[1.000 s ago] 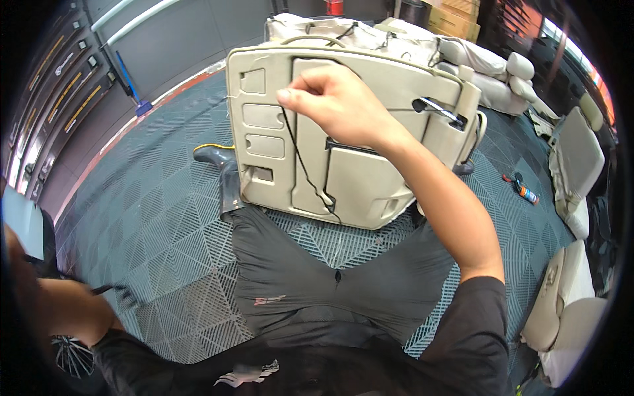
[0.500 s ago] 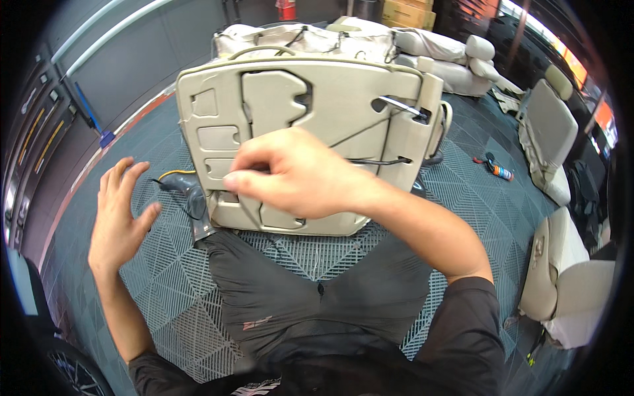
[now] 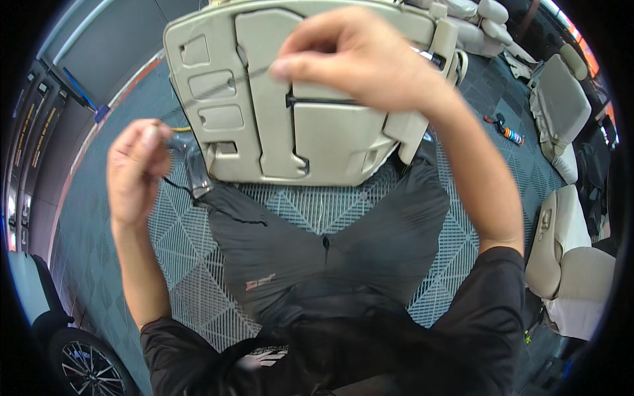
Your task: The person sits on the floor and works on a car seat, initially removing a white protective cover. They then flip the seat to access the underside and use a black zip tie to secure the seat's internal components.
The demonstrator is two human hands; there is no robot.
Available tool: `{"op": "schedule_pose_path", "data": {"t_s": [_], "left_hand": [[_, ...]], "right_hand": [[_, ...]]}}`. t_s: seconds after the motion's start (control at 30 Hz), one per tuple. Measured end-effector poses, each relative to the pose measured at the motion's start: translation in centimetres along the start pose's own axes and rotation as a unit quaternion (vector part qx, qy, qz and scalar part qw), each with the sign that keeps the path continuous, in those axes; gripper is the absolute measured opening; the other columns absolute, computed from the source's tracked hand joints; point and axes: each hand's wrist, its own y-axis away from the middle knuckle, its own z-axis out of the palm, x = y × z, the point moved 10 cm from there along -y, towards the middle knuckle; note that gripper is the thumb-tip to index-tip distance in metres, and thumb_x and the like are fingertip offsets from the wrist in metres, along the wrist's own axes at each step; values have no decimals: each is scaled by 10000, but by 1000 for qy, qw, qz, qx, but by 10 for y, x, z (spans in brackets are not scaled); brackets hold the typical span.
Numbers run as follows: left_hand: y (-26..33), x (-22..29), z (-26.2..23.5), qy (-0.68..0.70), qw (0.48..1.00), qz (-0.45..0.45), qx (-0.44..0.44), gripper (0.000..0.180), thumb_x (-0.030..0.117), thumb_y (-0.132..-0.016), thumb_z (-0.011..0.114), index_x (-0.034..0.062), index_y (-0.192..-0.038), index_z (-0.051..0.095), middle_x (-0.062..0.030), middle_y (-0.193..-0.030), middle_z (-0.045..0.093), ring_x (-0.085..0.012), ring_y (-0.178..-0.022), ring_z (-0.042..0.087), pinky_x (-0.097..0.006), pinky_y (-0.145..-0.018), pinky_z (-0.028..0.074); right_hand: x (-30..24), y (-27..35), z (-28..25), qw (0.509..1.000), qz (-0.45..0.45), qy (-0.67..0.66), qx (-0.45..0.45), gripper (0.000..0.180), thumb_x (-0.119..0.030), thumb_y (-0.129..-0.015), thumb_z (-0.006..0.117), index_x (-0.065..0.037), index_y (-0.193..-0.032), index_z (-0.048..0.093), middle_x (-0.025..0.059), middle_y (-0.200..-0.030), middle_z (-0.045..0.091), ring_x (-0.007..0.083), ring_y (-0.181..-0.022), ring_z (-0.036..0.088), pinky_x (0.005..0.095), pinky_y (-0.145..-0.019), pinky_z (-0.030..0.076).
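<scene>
Hands work at a beige plastic seat-back panel (image 3: 284, 112) that stands tilted between the person's knees on the grey tiled floor (image 3: 125, 264), its moulded recesses and slots facing the camera. The right hand (image 3: 360, 56) is raised in front of the upper middle of the panel, thumb and forefinger pressed together on a thin dark wire (image 3: 251, 71) that runs leftward across the panel's face; the other fingers (image 3: 323, 30) curl loosely above. The left hand (image 3: 135, 168) hangs just beside the panel's lower left corner, its fingers drawn together around the end of a thin black cable (image 3: 198, 198), which trails down and to the right over the dark trousers (image 3: 317, 251). Whether wire and cable are one piece cannot be told. Beside that hand, a dark bracket or fitting (image 3: 195, 171) sits against the panel's edge, with a short yellow lead (image 3: 181, 129) showing just above it. A black horizontal strap or slot (image 3: 323, 102) crosses the panel's middle under the right wrist.

Near the right rim stand several more beige seats (image 3: 561, 105), and a small orange and black tool (image 3: 507, 131) lies on the floor between them and the panel. At the lower left a car wheel (image 3: 89, 363) shows at the picture's edge.
</scene>
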Motion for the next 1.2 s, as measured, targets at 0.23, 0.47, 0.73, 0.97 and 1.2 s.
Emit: {"op": "schedule_pose_path", "data": {"t_s": [0.23,0.47,0.73,0.97,1.2], "left_hand": [[41,16,-93,-93,995,-16,19,239,248,-982,554,12,-945,550,61,-618,369,-33,-522,287,-224,-495,239],[52,27,-112,-143,989,-29,-16,302,320,-911,641,41,-873,535,45,-671,422,-37,-526,324,-218,-475,247],[-43,30,92,-319,923,-31,-211,216,200,-880,677,-10,-926,664,-28,-801,632,-103,-720,561,-266,-650,463],[-220,40,229,-414,861,200,-219,348,292,-936,588,-21,-1058,680,-122,-953,694,-203,-919,639,-337,-848,493],[-388,-50,329,-520,849,42,-90,419,250,-810,609,38,-1164,682,-203,-1236,637,-345,-1141,613,-416,-999,474]], "right_hand": [[58,24,-46,997,35,57,38,247,-236,-904,671,0,-970,697,64,-838,692,137,-798,631,297,-745,506],[63,35,7,999,8,12,-44,352,-352,-836,691,-7,-906,701,138,-796,692,239,-757,670,343,-703,517],[-9,21,5,968,36,-221,-114,250,-269,-915,689,-29,-983,700,-16,-725,619,50,-625,528,234,-558,431],[19,102,-160,963,33,-203,174,236,-177,-941,594,-29,-1112,660,13,-827,688,-1,-479,409,161,-422,304],[33,159,-202,952,25,-169,253,223,-148,-936,596,-2,-1097,650,64,-848,683,43,-496,498,176,-444,403]]}}
